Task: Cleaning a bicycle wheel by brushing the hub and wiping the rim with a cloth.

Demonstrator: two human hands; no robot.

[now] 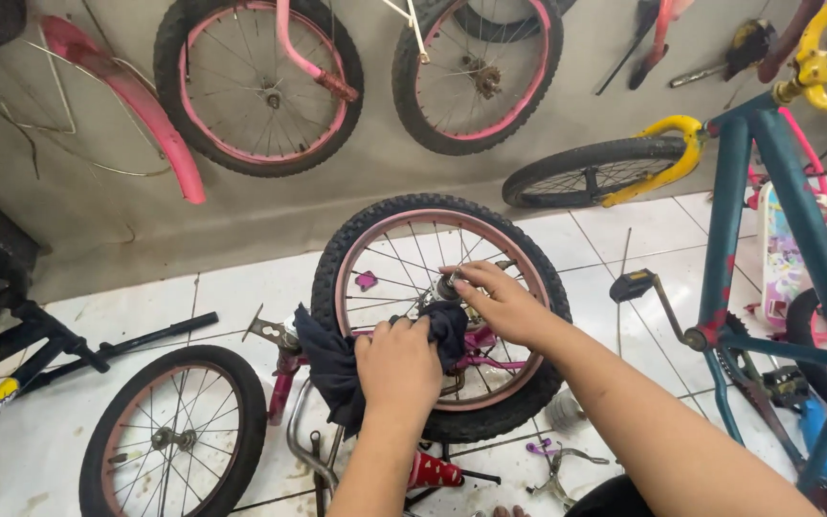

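Note:
A small bicycle wheel (519, 251) with a pink rim and black knobby tyre stands upright in front of me, mounted in a pink frame. My left hand (396, 364) is closed on a dark blue rag (329, 369) and presses it against the wheel's middle. My right hand (500, 302) reaches over the spokes, its fingers pinching the hub (449, 284) at the axle. The rag drapes down over the frame on the left.
A second pink-rimmed wheel (174, 436) lies on the white tile floor at lower left. A teal bicycle frame (796, 220) with a black pedal (632, 284) stands at right. More wheels (258, 84) and a pink mudguard (136, 96) hang on the grey wall. Small metal parts (557, 469) lie near my knees.

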